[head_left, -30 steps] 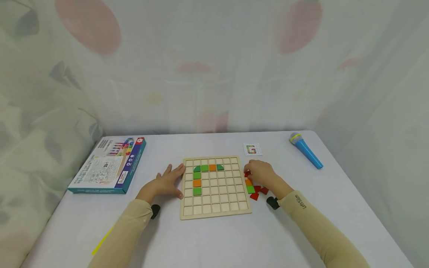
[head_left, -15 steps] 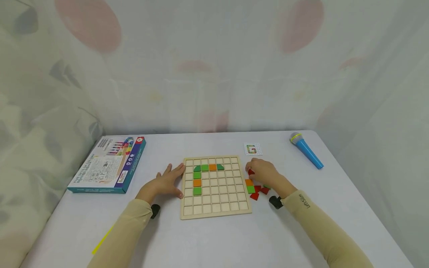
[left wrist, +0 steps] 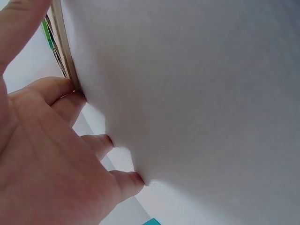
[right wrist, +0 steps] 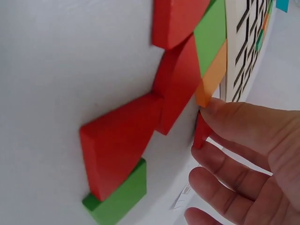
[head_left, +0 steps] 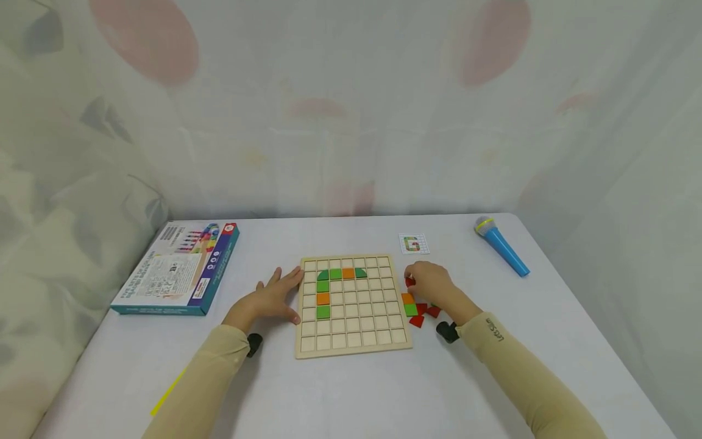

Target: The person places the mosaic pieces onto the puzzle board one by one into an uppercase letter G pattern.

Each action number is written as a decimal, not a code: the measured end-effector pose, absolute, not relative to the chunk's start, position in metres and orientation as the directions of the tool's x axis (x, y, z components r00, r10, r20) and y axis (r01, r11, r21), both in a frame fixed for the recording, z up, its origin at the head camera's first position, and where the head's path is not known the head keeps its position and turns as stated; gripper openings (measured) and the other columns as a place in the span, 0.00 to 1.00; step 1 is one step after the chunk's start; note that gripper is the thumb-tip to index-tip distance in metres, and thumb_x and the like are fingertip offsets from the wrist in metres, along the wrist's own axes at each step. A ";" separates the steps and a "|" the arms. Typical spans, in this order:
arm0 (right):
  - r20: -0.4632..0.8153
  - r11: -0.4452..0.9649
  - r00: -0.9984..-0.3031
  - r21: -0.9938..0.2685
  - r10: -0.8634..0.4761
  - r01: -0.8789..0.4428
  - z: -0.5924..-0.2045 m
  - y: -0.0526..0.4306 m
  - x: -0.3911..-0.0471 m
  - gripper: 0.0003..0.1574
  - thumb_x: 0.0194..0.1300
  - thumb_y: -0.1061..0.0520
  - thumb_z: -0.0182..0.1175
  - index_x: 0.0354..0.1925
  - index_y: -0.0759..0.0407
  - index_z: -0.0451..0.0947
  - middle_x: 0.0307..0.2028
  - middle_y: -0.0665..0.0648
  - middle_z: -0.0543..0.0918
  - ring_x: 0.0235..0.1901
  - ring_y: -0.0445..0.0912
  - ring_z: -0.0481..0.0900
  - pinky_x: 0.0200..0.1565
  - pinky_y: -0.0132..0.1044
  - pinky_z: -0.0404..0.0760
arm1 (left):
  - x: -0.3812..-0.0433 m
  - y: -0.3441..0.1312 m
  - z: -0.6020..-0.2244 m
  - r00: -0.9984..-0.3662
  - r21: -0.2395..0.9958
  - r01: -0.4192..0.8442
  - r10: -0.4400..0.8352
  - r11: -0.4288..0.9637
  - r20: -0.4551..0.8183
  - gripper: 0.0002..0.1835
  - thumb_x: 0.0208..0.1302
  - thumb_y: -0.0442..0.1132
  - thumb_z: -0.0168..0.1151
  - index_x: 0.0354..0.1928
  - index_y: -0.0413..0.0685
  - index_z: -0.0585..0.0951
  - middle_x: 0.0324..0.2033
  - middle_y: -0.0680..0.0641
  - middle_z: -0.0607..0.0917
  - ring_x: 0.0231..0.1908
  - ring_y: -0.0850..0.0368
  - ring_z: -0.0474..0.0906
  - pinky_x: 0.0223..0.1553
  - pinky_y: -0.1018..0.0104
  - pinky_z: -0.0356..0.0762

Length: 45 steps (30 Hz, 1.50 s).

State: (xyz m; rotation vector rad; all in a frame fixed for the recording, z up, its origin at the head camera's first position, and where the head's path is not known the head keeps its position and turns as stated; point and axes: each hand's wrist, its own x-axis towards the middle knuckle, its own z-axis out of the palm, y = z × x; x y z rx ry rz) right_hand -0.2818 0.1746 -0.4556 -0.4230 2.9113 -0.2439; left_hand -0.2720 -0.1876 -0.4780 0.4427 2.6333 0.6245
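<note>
One red piece (right wrist: 200, 131) is pinched between the thumb and index finger of the right hand (head_left: 430, 283), just beyond the right edge of the wooden board (head_left: 365, 326); whether it touches the worktop (head_left: 351, 396) I cannot tell. Beside the held piece, an orange square (head_left: 408, 299) and a light green square (head_left: 411, 310) lie end to end along that edge. Three loose red pieces (right wrist: 119, 140) lie near them, touching one another in a chain, and a green piece (right wrist: 122, 199) sits against the last of these.

Seven pieces are set in the board's grid: a row with a dark green curved piece (head_left: 360, 272) at either end and a light green and an orange square between, then light green, orange and light green down the left column.

The left hand (head_left: 269, 302) grasps nothing, its fingers spread, thumb and index finger touching the board's left edge.

Farther out, a small card (head_left: 414, 244) printed with a coloured G lies beyond the right hand. A blue toy microphone (head_left: 500, 244) rests at the far right, and a flat box (head_left: 175, 268) at the left.
</note>
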 end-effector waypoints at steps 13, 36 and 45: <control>0.028 0.846 -0.871 -0.224 -0.491 -0.484 -0.434 0.130 -0.261 0.18 0.52 0.55 0.68 0.44 0.55 0.81 0.34 0.48 0.80 0.34 0.41 0.76 0.33 0.32 0.77 | -0.272 -0.188 -0.477 -0.871 0.482 0.209 0.386 0.851 -0.304 0.60 0.36 0.49 0.76 0.72 0.50 0.50 0.72 0.49 0.45 0.69 0.37 0.29 0.57 0.27 0.28; -0.003 0.679 -0.682 -0.101 -0.731 -0.727 -0.456 0.021 -0.215 0.11 0.54 0.51 0.66 0.38 0.48 0.82 0.30 0.43 0.76 0.29 0.37 0.69 0.30 0.30 0.70 | -0.270 -0.189 -0.474 -0.866 0.493 0.211 0.395 0.844 -0.307 0.60 0.38 0.49 0.75 0.72 0.49 0.50 0.72 0.47 0.45 0.68 0.35 0.28 0.56 0.26 0.28; -0.033 0.686 -0.689 -0.141 -0.724 -0.714 -0.457 0.024 -0.213 0.13 0.55 0.51 0.66 0.42 0.47 0.81 0.29 0.43 0.71 0.28 0.38 0.67 0.29 0.29 0.68 | -0.271 -0.189 -0.478 -0.865 0.498 0.210 0.398 0.841 -0.307 0.60 0.38 0.49 0.75 0.72 0.50 0.50 0.72 0.48 0.45 0.68 0.35 0.28 0.56 0.26 0.26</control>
